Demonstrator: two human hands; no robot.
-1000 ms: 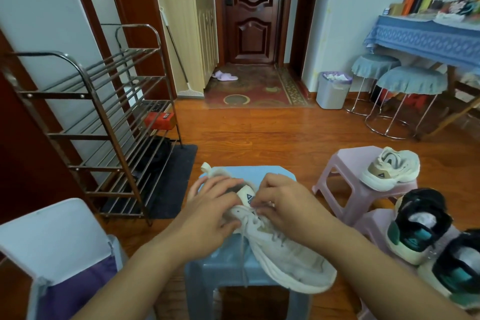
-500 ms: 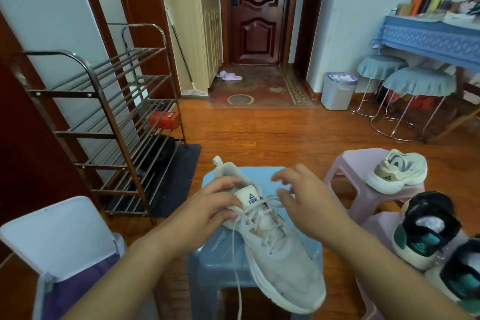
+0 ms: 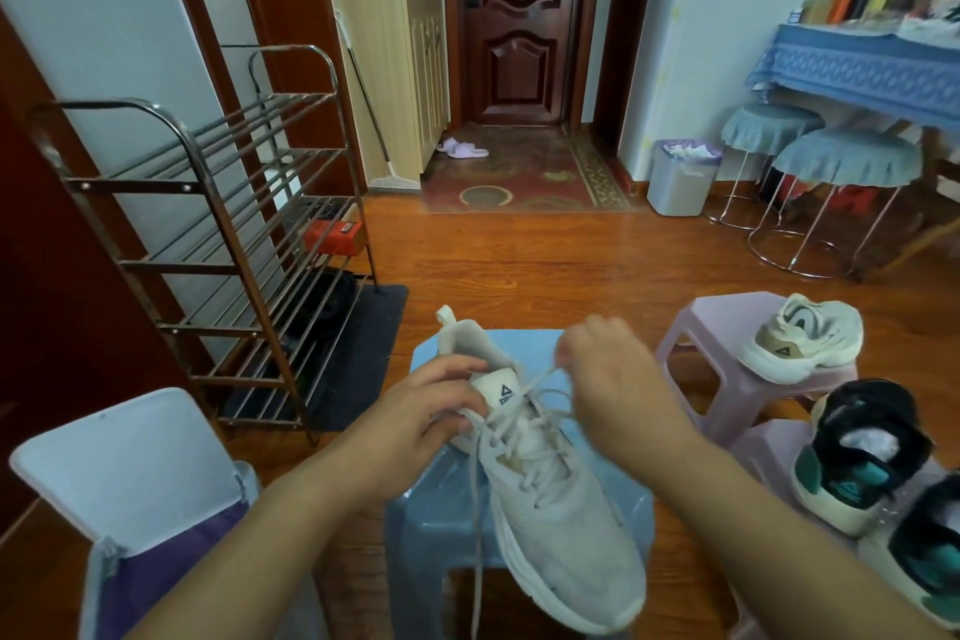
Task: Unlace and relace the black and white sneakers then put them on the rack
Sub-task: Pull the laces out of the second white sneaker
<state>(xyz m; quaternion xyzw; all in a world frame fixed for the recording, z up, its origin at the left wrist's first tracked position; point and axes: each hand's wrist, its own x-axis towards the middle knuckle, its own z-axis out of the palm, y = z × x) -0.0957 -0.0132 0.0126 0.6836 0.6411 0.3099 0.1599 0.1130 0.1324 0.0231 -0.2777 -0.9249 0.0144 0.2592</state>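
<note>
While the white sneaker (image 3: 550,499) lies on the blue stool (image 3: 524,525), heel away from the camera and toe hanging past the near edge, its laces (image 3: 535,411) sit loose across the tongue, and one lace end hangs down the near side of the stool. Upper is off-white mesh, slightly soiled, with a dark triangular logo on the tongue tab. Left hand (image 3: 421,421) grips the collar beside the tongue, fingers curled on it. Right hand (image 3: 608,379) is raised above the eyelets, fingertips pinched on a lace strand drawn taut; the hand is motion-blurred. Right of the stool: two pink stools (image 3: 727,379), the farther one carrying one cream sneaker (image 3: 802,343), the nearer carrying two black and teal sneakers (image 3: 862,452). Left: one metal shoe rack (image 3: 208,234), an orange box (image 3: 335,235) on a lower shelf, one dark mat under it. One open-lidded bin (image 3: 135,473) at near left. Sneakers counted: four.
</note>
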